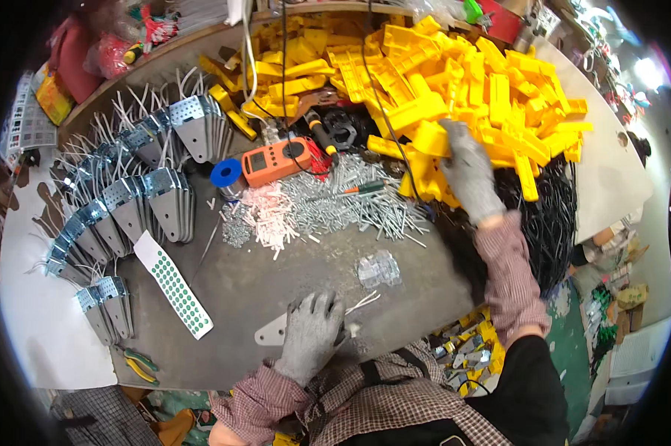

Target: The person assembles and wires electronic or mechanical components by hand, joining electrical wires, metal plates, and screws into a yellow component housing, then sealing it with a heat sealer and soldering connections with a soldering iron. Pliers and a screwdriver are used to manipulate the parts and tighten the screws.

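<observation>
My left hand [310, 338], in a grey glove, rests at the near edge of the bench with its fingers bent over a grey metal plate [270, 332]. The plate's rounded end with holes shows left of the hand, and white wires [363, 302] stick out on the right; the middle is hidden under my palm. My right hand [469, 175], also gloved, reaches into the pile of yellow plastic housings [499, 97] at the far right. Its fingers close against one yellow housing [430, 139]; the fingertips are partly hidden.
Rows of grey plates with wires [131, 208] stand at left. An orange multimeter [276, 161], solder spool [228, 175], screwdriver [361, 189], pink sleeves [271, 215] and metal pins [350, 193] lie mid-bench. Nearer are a green-dotted sticker sheet [173, 286], pliers [138, 366] and a clear bag [378, 269]. Black cables [545, 230] hang right.
</observation>
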`<action>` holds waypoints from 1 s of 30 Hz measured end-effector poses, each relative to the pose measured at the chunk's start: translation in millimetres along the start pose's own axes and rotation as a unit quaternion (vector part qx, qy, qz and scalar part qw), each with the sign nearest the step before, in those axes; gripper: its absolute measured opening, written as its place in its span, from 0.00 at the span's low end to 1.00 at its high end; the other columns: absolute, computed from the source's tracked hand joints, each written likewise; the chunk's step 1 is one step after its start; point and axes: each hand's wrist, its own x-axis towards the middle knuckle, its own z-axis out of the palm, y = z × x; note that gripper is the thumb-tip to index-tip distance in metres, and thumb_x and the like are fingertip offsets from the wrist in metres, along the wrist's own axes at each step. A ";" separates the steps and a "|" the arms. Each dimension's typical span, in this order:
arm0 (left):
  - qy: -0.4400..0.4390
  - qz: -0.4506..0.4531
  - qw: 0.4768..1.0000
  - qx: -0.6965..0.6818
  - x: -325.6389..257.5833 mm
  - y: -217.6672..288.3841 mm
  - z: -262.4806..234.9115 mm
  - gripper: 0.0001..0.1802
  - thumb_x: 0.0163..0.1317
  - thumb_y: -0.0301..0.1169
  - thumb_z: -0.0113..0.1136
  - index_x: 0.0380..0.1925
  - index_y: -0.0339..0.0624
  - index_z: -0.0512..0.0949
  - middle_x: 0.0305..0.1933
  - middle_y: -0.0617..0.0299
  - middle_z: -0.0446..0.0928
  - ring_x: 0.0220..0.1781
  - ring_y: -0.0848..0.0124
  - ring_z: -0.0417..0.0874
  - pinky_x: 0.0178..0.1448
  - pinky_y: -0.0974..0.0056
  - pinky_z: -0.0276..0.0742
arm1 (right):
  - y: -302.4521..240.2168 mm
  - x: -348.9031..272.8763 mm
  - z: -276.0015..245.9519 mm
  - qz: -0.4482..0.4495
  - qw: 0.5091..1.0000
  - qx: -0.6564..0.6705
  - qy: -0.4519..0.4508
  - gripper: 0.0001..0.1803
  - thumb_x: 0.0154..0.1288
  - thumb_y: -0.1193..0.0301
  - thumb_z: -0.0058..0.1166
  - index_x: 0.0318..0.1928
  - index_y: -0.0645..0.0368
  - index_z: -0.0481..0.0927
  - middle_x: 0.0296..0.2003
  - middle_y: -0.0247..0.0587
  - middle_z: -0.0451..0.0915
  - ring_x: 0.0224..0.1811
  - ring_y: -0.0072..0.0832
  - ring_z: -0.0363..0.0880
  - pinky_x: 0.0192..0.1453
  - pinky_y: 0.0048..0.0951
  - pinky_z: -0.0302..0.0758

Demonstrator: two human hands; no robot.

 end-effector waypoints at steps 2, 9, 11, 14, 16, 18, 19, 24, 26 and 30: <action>0.002 -0.022 1.000 0.013 -1.6 -9.4 -1.7 0.32 0.50 0.45 0.69 0.53 0.42 0.74 0.61 0.51 0.70 0.63 0.51 0.70 0.68 0.44 0.63 | -23.3 -15.9 -33.6 -0.134 0.987 -0.007 0.092 0.34 0.51 0.79 0.59 0.62 0.56 0.69 0.57 0.49 0.75 0.57 0.50 0.75 0.61 0.45 0.74; 0.026 -0.018 0.998 -0.063 -14.3 -12.6 -41.2 0.29 0.55 0.45 0.68 0.53 0.41 0.74 0.57 0.48 0.73 0.58 0.45 0.73 0.61 0.46 0.70 | -74.8 -107.5 26.9 -0.417 0.865 0.212 -0.180 0.28 0.63 0.80 0.42 0.64 0.52 0.69 0.63 0.41 0.68 0.48 0.40 0.80 0.54 0.41 0.80; 0.018 -0.040 0.994 -0.105 9.3 -18.4 -51.6 0.26 0.59 0.43 0.64 0.52 0.40 0.74 0.53 0.47 0.74 0.55 0.46 0.75 0.58 0.47 0.72 | -56.4 -96.4 9.4 -0.180 0.940 0.077 -0.279 0.16 0.62 0.70 0.55 0.50 0.60 0.76 0.48 0.50 0.78 0.43 0.43 0.80 0.45 0.40 0.80; 0.035 -0.020 0.992 -0.117 100.1 -4.0 -47.0 0.16 0.67 0.38 0.56 0.48 0.38 0.74 0.43 0.47 0.78 0.47 0.50 0.79 0.51 0.51 0.76 | -15.7 -124.3 18.4 -0.053 0.988 0.026 -0.143 0.10 0.62 0.67 0.57 0.37 0.62 0.76 0.32 0.50 0.78 0.39 0.48 0.80 0.40 0.44 0.78; 0.033 -0.034 0.997 -0.054 157.1 -7.3 -26.1 0.14 0.64 0.36 0.60 0.41 0.38 0.71 0.38 0.47 0.79 0.43 0.48 0.81 0.46 0.49 0.76 | -16.0 -117.3 22.7 -0.059 0.979 0.046 -0.190 0.11 0.63 0.68 0.57 0.39 0.62 0.75 0.32 0.51 0.78 0.39 0.50 0.80 0.41 0.45 0.78; 0.012 -0.040 0.999 -0.014 184.6 -13.1 -14.0 0.14 0.62 0.33 0.62 0.41 0.38 0.72 0.35 0.46 0.79 0.40 0.47 0.82 0.45 0.48 0.78 | -14.8 -116.2 22.0 -0.056 0.967 0.064 -0.240 0.11 0.63 0.68 0.56 0.41 0.62 0.75 0.32 0.52 0.78 0.39 0.51 0.80 0.42 0.45 0.78; 0.017 -0.062 0.998 -0.014 189.9 -14.9 -10.3 0.12 0.60 0.28 0.59 0.41 0.35 0.72 0.33 0.44 0.80 0.38 0.46 0.83 0.42 0.47 0.79 | -14.8 -117.1 18.4 -0.043 0.966 0.097 -0.237 0.11 0.64 0.68 0.56 0.42 0.62 0.74 0.33 0.52 0.78 0.40 0.52 0.80 0.43 0.45 0.78; 0.049 -0.099 0.994 -0.019 185.4 -23.6 -9.0 0.15 0.58 0.26 0.59 0.45 0.37 0.72 0.35 0.42 0.80 0.39 0.44 0.83 0.43 0.47 0.79 | -39.3 -147.4 -22.3 -0.127 0.911 0.344 -0.191 0.14 0.61 0.73 0.57 0.48 0.56 0.77 0.43 0.46 0.79 0.46 0.45 0.79 0.48 0.43 0.75; 0.026 -0.076 0.989 -0.122 171.7 5.3 -34.2 0.16 0.60 0.27 0.57 0.50 0.44 0.73 0.37 0.47 0.80 0.40 0.50 0.84 0.45 0.51 0.80 | -41.2 -158.9 -24.9 -0.223 0.855 0.363 -0.296 0.20 0.58 0.74 0.59 0.52 0.53 0.78 0.47 0.41 0.78 0.50 0.39 0.78 0.52 0.40 0.72; -0.216 -0.012 0.957 -0.194 124.7 21.6 -30.9 0.19 0.61 0.30 0.61 0.53 0.48 0.74 0.45 0.54 0.80 0.55 0.65 0.80 0.66 0.63 0.71 | -49.6 -170.0 1.9 -0.209 0.842 0.349 -0.354 0.22 0.56 0.71 0.61 0.54 0.49 0.78 0.51 0.36 0.77 0.56 0.33 0.76 0.57 0.40 0.69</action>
